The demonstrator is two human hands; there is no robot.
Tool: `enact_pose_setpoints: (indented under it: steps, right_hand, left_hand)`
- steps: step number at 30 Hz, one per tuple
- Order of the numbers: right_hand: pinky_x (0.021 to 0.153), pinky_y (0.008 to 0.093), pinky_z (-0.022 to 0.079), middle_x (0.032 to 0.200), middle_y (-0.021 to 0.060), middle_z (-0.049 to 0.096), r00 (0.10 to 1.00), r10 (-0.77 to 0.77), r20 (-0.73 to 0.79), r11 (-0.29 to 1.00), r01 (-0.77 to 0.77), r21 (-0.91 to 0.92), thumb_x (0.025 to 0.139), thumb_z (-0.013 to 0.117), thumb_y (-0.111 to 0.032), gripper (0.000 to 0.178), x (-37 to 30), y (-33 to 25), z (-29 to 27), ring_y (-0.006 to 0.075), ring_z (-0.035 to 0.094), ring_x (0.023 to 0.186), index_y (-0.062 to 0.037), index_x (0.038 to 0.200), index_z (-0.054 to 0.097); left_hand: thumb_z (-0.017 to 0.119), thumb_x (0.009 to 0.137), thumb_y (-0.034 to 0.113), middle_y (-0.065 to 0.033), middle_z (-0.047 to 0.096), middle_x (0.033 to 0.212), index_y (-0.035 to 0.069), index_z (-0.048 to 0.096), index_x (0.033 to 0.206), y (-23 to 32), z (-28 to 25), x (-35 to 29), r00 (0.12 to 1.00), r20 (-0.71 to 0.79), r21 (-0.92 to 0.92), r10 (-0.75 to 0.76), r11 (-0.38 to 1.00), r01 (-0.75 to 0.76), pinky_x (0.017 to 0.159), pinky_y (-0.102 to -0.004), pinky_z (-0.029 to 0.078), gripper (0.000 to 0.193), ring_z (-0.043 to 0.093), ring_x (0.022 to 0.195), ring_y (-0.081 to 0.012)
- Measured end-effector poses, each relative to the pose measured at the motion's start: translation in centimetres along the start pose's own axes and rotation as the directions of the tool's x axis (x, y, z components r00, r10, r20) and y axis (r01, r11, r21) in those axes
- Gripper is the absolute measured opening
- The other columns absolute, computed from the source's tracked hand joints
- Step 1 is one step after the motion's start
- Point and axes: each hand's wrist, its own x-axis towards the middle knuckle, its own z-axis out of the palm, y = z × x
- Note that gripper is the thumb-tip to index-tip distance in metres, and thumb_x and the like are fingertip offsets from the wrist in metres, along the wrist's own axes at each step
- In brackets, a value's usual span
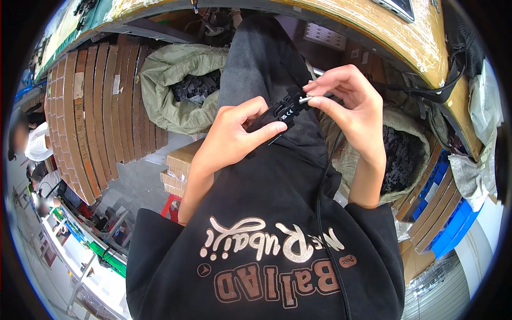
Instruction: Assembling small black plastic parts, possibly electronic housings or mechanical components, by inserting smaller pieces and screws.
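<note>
Above my lap, my left hand [229, 133] is closed around a black plastic part [282, 110] with small light markings, its thumb lying along the near face. My right hand [356, 109] pinches a small light-coloured, metal-looking piece [304, 100] between thumb and fingertips. That piece touches or sits at the far right end of the black part; which of the two I cannot tell. The fingers of my left hand are partly hidden behind the part. Beneath both hands are my dark trousers [256, 58].
Open woven sacks of black parts stand on both sides, the left sack [160, 98] and the right sack [421, 178]. Flattened cardboard [88, 112] is stacked at left. A worktable [389, 40] curves across the top. A black cable [320, 213] runs down my shirt. Blue crates [453, 229] stand at right.
</note>
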Motion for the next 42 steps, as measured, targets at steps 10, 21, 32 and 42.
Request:
enact_pose_setpoints:
  steps: [10,21,32,42]
  right_hand:
    - [0.062,0.0268,0.044,0.067,0.0088,0.055,0.997,-0.028,0.069,0.934,0.050,-0.354,0.065,0.060,0.007,0.023,0.4,-1.0,0.3,0.0193,0.058,0.066,0.0002,0.084,0.048]
    - [0.066,0.0258,0.046,0.071,0.0076,0.057,0.999,-0.036,0.003,0.902,0.033,-0.430,0.067,0.061,0.007,0.021,0.3,-1.5,1.5,0.0166,0.059,0.070,0.0007,0.082,0.049]
    - [0.063,0.0257,0.047,0.069,0.0072,0.058,0.946,-0.273,-0.176,0.881,0.172,-0.441,0.064,0.065,0.006,0.018,-0.5,-0.5,2.9,0.0178,0.060,0.066,-0.0008,0.075,0.052]
    - [0.071,0.0279,0.049,0.069,0.0075,0.058,0.932,-0.315,-0.177,0.869,0.208,-0.450,0.063,0.065,0.006,0.018,-0.5,-0.6,3.2,0.0195,0.061,0.067,-0.0001,0.074,0.052]
  left_hand:
    - [0.067,0.071,0.019,-0.0076,0.039,0.050,0.001,0.045,0.068,1.1,-0.8,-0.1,0.994,0.078,0.208,0.077,0.974,-0.091,0.041,-0.0278,0.030,0.028,0.034,0.043,-0.0153]
    - [0.070,0.068,0.013,-0.0028,0.038,0.047,0.002,0.046,0.063,0.8,-1.2,-0.1,0.976,0.022,0.304,0.217,0.929,-0.213,0.039,-0.0242,0.026,0.027,0.034,0.042,-0.0084]
    - [0.069,0.068,0.014,-0.0065,0.043,0.051,0.003,0.046,0.066,1.8,-1.8,-0.3,0.954,0.018,0.356,0.299,0.890,-0.286,0.041,-0.0292,0.031,0.025,0.042,0.045,-0.0189]
    - [0.067,0.069,0.016,-0.0088,0.047,0.053,0.004,0.049,0.070,1.7,-2.0,-0.5,0.948,0.052,0.438,0.315,0.846,-0.305,0.042,-0.0339,0.036,0.022,0.049,0.049,-0.0266]
